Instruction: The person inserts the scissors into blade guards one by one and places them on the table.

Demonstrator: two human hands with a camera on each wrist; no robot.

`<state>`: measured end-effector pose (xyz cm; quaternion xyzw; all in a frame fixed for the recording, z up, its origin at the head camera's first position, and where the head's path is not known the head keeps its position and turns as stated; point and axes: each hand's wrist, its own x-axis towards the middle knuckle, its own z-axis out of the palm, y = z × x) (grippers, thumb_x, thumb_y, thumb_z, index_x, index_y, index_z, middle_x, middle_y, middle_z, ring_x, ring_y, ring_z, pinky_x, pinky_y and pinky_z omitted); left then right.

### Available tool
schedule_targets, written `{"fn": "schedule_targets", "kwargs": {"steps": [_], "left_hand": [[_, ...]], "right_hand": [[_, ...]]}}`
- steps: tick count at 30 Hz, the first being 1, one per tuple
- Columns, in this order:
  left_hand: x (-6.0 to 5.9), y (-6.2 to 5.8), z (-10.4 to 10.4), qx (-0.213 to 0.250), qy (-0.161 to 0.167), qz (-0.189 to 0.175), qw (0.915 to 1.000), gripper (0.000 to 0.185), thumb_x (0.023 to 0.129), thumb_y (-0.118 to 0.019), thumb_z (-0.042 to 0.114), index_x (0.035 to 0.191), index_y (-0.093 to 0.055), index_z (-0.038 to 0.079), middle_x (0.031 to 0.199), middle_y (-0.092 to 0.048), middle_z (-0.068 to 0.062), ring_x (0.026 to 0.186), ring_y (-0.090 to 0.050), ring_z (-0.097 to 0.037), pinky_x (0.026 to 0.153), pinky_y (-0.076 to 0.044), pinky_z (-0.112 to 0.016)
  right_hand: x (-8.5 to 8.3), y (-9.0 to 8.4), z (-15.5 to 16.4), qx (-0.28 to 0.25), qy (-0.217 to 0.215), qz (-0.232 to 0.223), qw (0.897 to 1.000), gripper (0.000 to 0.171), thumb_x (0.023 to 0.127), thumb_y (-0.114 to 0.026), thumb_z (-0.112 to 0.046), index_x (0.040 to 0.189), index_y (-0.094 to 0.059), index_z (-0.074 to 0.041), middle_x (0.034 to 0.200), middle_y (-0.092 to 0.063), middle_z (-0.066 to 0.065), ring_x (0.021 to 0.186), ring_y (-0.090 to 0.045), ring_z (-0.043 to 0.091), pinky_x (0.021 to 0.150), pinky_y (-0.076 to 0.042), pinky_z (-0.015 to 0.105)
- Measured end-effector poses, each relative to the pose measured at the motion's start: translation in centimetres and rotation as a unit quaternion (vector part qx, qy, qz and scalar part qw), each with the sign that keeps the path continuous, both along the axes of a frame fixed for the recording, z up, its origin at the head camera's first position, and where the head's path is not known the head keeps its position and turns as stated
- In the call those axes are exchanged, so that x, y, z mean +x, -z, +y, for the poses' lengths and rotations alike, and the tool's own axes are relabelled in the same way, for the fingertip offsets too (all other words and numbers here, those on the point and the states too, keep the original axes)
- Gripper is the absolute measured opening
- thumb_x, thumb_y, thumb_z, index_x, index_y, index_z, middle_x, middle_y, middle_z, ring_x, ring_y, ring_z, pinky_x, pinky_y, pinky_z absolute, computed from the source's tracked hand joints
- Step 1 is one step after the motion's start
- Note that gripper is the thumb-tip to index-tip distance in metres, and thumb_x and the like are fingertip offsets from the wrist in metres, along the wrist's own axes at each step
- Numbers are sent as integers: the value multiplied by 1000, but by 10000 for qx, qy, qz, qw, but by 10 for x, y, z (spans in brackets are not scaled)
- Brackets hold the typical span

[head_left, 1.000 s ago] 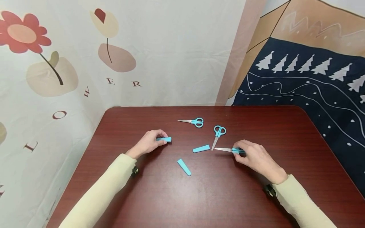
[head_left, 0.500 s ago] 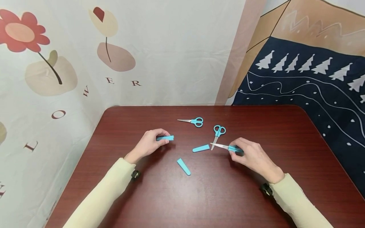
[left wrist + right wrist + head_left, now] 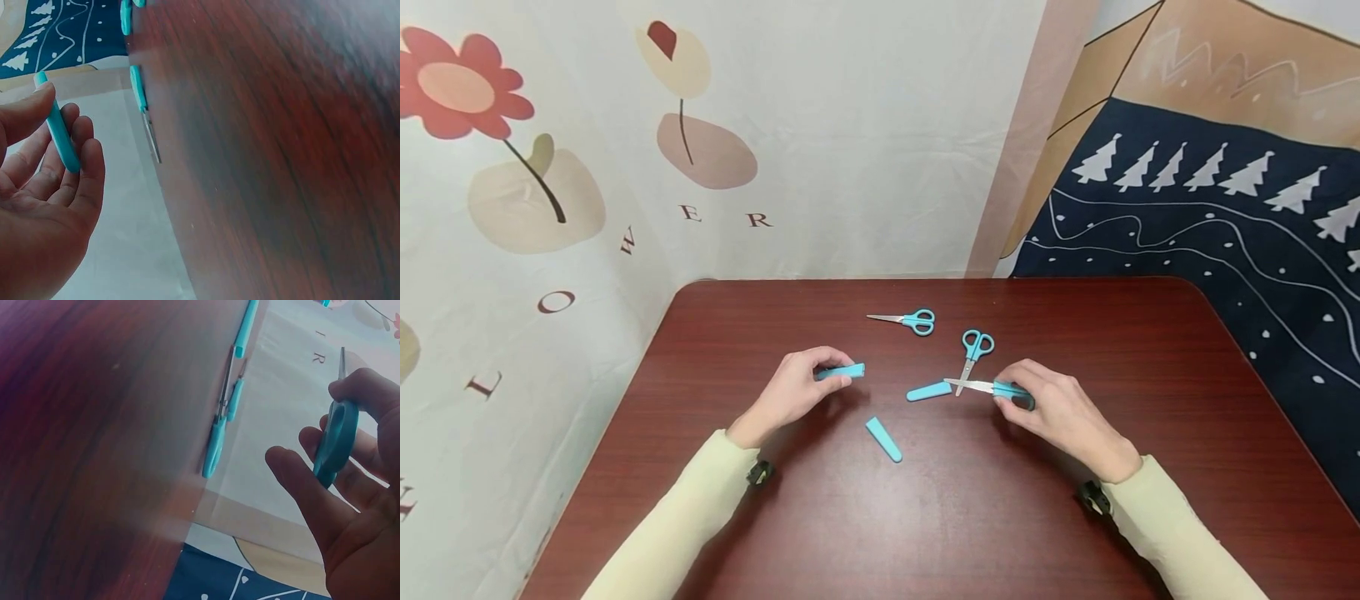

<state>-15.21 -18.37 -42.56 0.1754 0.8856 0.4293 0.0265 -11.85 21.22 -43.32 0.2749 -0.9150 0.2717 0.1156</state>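
Note:
My left hand [image 3: 793, 387] pinches a light blue scissors cover [image 3: 61, 134] between thumb and fingers, its end pointing right in the head view. In my right hand [image 3: 1060, 408] is a pair of scissors [image 3: 337, 437], gripped by its blue handles with the blades pointing left toward the cover. A gap lies between the blade tips and the cover. Under those blades in the head view, a second pair of scissors [image 3: 976, 348] lies on the table. A loose cover [image 3: 928, 391] is by its tips, and another cover [image 3: 883, 440] lies nearer the front.
A third pair of scissors [image 3: 916, 321] lies farther back on the dark red-brown table [image 3: 895, 533], blades to the left. Behind the table hang a pale flower-print cloth [image 3: 865, 167] and a navy tree-print cloth [image 3: 1187, 217].
The right hand has moved left with its scissors, bringing the blades over the second pair's. My left hand has shifted slightly right with the cover. Everything lying on the table stays put.

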Motion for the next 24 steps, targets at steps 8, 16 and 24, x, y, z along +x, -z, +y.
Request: {"fn": "schedule_targets", "kwargs": {"steps": [8, 16, 24], "left_hand": [[8, -1, 7, 207, 3, 197, 9996, 18, 90, -82, 10, 108, -76, 14, 98, -74, 6, 83, -63, -15, 75, -52, -29], [17, -3, 14, 332, -62, 279, 9990, 20, 88, -83, 9, 106, -78, 15, 97, -74, 7, 83, -64, -14, 74, -52, -27], [25, -2, 19, 386, -11, 504, 9980, 21, 87, -85, 9, 105, -79, 16, 97, -74, 8, 81, -62, -12, 73, -51, -26]], "right_hand": [[-1, -2, -5, -37, -13, 467, 9989, 26, 84, -86, -16, 106, -74, -16, 105, -67, -3, 75, -60, 12, 62, -53, 28], [1, -6, -12, -230, -85, 616, 9978, 23, 84, -84, -14, 104, -74, -15, 103, -67, -4, 74, -62, 12, 62, -54, 27], [5, -8, -18, -260, -107, 532, 9982, 24, 83, -87, -15, 103, -74, -16, 102, -67, -6, 74, -62, 11, 64, -55, 27]]}}
